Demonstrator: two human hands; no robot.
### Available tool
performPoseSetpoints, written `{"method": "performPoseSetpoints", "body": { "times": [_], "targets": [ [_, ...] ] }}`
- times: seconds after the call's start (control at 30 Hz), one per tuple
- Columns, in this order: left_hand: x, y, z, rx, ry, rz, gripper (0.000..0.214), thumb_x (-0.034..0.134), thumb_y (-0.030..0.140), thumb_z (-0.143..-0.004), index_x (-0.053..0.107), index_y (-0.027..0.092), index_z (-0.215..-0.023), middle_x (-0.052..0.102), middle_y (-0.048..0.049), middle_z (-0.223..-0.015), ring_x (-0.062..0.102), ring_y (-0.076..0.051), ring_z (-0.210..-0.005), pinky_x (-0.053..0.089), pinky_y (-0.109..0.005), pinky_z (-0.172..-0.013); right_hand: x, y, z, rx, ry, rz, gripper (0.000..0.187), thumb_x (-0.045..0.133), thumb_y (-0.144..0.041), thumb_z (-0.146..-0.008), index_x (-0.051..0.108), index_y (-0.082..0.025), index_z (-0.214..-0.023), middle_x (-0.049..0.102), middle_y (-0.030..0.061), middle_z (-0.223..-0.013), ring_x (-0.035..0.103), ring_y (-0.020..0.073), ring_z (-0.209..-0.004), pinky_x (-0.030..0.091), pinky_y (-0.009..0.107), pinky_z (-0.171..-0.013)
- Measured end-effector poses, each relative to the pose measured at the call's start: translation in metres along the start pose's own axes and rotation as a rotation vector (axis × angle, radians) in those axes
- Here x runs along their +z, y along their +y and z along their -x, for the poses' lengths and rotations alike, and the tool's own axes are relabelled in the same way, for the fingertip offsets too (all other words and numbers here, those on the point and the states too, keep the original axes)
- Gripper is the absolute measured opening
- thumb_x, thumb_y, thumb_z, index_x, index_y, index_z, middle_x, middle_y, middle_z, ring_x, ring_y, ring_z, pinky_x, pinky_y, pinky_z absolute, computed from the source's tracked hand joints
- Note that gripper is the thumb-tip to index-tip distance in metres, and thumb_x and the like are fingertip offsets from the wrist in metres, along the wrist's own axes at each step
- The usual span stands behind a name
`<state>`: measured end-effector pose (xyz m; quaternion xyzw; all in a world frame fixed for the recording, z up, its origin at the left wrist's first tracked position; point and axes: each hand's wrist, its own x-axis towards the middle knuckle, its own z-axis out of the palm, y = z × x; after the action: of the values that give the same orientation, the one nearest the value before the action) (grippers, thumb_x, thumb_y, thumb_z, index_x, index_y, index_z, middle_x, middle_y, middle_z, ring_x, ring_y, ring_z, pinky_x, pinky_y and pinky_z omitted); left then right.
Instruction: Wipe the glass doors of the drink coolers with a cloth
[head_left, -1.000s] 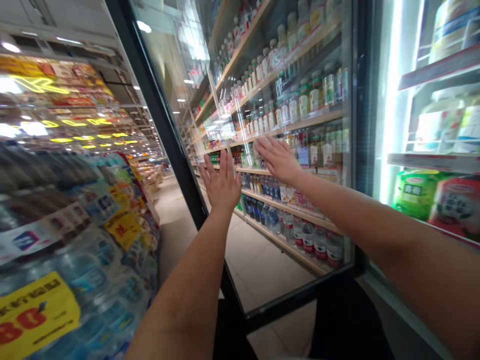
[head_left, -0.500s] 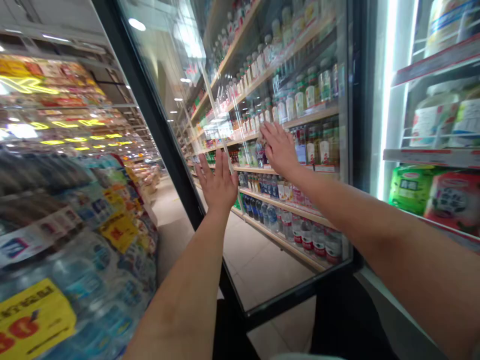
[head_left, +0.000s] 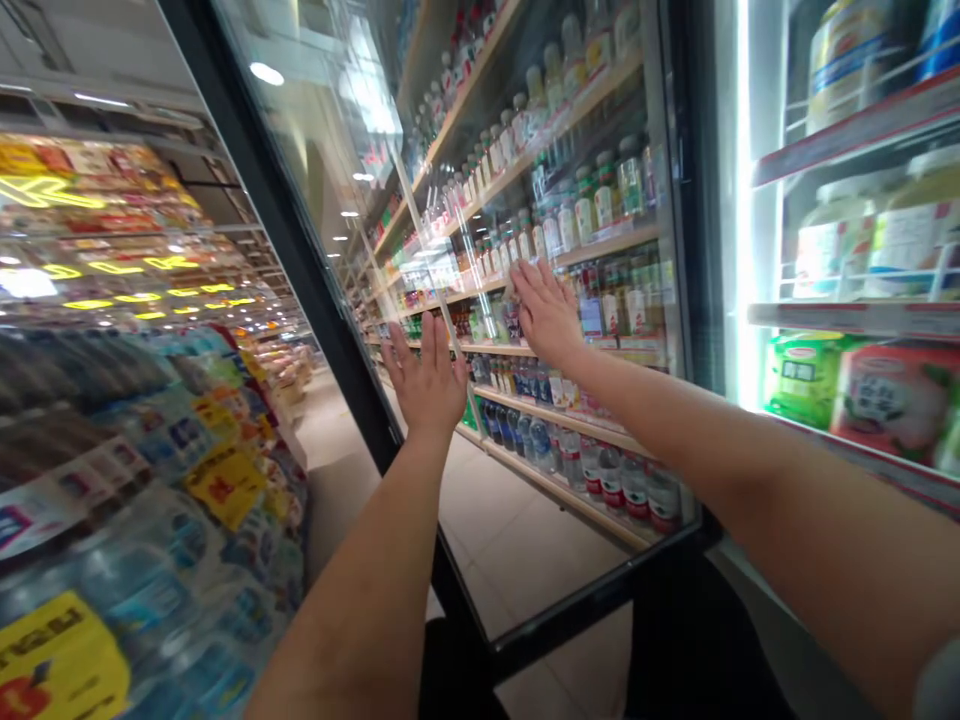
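Note:
Both my palms lie flat on the glass of a refrigerator door (head_left: 600, 560) that stands swung out in front of me. My left hand (head_left: 424, 375) presses the glass near the door's black left frame (head_left: 300, 260), fingers spread and open. My right hand (head_left: 544, 312) rests a little higher and to the right, fingers stretched out, holding nothing. Through the glass, or mirrored in it, I see long wooden shelves of bottles (head_left: 592, 200).
At right the lit cooler interior holds green and red packs (head_left: 840, 385) and large bottles (head_left: 862, 235) on wire shelves. At left stand stacked water bottle packs (head_left: 172, 540) with yellow price tags (head_left: 225, 480). A tiled aisle (head_left: 322, 450) runs ahead between them.
The door and both hands have shifted slightly left and down in view. More of the cooler interior shows at right. My palms stay flat on the glass.

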<state>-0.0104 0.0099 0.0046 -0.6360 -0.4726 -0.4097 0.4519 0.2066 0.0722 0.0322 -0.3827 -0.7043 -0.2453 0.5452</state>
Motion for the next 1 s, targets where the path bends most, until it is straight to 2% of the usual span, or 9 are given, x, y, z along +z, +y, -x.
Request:
{"method": "performPoseSetpoints", "body": {
  "times": [0.17, 0.33, 0.37, 0.53, 0.6, 0.7, 0.77, 0.93, 1.0],
  "targets": [
    [-0.002, 0.002, 0.000, -0.027, -0.013, 0.023, 0.067, 0.054, 0.030, -0.103, 0.031, 0.014, -0.164, 0.022, -0.0074, -0.170, -0.019, -0.032, -0.156, -0.005, -0.060, -0.130, -0.001, -0.001, 0.010, -0.295, -0.129, -0.024, 0.062, 0.041, -0.016, -0.098, 0.041, -0.025, -0.159, 0.034, 0.0002, -0.168, 0.023, 0.0248, -0.158, 0.021, 0.055, -0.127],
    [-0.002, 0.002, 0.000, -0.016, -0.020, -0.029, 0.068, 0.054, 0.031, -0.103, 0.032, 0.011, -0.164, 0.023, -0.0078, -0.170, -0.021, -0.032, -0.156, -0.006, -0.061, -0.129, -0.001, 0.003, -0.008, -0.003, -0.022, 0.007, 0.066, 0.036, -0.014, -0.097, 0.035, -0.022, -0.162, 0.030, 0.0032, -0.170, 0.019, 0.0284, -0.159, 0.022, 0.058, -0.125],
    [-0.002, 0.002, 0.000, -0.014, -0.024, -0.034, 0.068, 0.054, 0.031, -0.103, 0.032, 0.011, -0.164, 0.022, -0.0079, -0.170, -0.021, -0.032, -0.155, -0.006, -0.061, -0.129, 0.000, 0.002, -0.007, -0.006, -0.020, 0.015, 0.066, 0.036, -0.014, -0.097, 0.033, -0.021, -0.163, 0.028, 0.0040, -0.170, 0.017, 0.0286, -0.159, 0.020, 0.058, -0.126],
    [-0.004, 0.003, 0.000, -0.021, -0.023, -0.018, 0.067, 0.053, 0.030, -0.103, 0.031, 0.011, -0.164, 0.022, -0.0099, -0.170, -0.020, -0.033, -0.156, -0.003, -0.064, -0.128, 0.001, 0.005, 0.008, -0.454, -0.180, 0.018, 0.063, 0.044, -0.019, -0.099, 0.036, -0.026, -0.162, 0.033, 0.0004, -0.169, 0.022, 0.0236, -0.158, 0.016, 0.053, -0.128],
    [-0.004, 0.003, 0.000, -0.021, -0.019, -0.032, 0.065, 0.052, 0.031, -0.104, 0.034, 0.011, -0.163, 0.021, -0.0121, -0.170, -0.017, -0.034, -0.157, 0.000, -0.064, -0.128, -0.001, 0.008, 0.002, -0.413, -0.150, 0.011, 0.063, 0.044, -0.019, -0.099, 0.037, -0.027, -0.161, 0.034, 0.0003, -0.168, 0.023, 0.0240, -0.158, 0.016, 0.053, -0.128],
    [-0.004, 0.004, 0.000, -0.029, -0.021, -0.047, 0.064, 0.053, 0.031, -0.103, 0.036, 0.011, -0.162, 0.016, -0.0146, -0.171, -0.013, -0.036, -0.157, 0.003, -0.065, -0.128, -0.001, 0.010, -0.007, -0.127, -0.007, -0.012, 0.064, 0.040, -0.017, -0.099, 0.035, -0.024, -0.162, 0.031, 0.0031, -0.169, 0.020, 0.0276, -0.159, 0.018, 0.057, -0.127],
    [-0.005, 0.004, 0.000, -0.036, -0.024, -0.044, 0.065, 0.054, 0.031, -0.103, 0.036, 0.012, -0.162, 0.015, -0.0145, -0.171, -0.012, -0.037, -0.158, 0.003, -0.065, -0.128, 0.000, 0.007, -0.002, -0.043, 0.031, -0.017, 0.066, 0.038, -0.016, -0.098, 0.034, -0.022, -0.163, 0.030, 0.0044, -0.170, 0.018, 0.0289, -0.159, 0.018, 0.059, -0.126],
    [-0.006, 0.006, 0.000, -0.037, -0.024, -0.052, 0.064, 0.053, 0.032, -0.104, 0.035, 0.012, -0.162, 0.015, -0.0150, -0.171, -0.013, -0.036, -0.158, 0.003, -0.064, -0.128, -0.003, 0.005, 0.013, -0.322, -0.139, -0.013, 0.064, 0.044, -0.017, -0.097, 0.040, -0.026, -0.160, 0.035, 0.0012, -0.168, 0.024, 0.0256, -0.158, 0.019, 0.054, -0.127],
    [-0.005, 0.005, 0.000, -0.037, -0.022, -0.060, 0.063, 0.052, 0.032, -0.104, 0.037, 0.012, -0.161, 0.015, -0.0161, -0.171, -0.011, -0.037, -0.158, 0.003, -0.065, -0.128, -0.006, 0.008, 0.003, -0.286, -0.124, -0.019, 0.064, 0.044, -0.017, -0.097, 0.040, -0.027, -0.160, 0.035, 0.0005, -0.168, 0.024, 0.0258, -0.158, 0.020, 0.055, -0.127]
  ]
}}
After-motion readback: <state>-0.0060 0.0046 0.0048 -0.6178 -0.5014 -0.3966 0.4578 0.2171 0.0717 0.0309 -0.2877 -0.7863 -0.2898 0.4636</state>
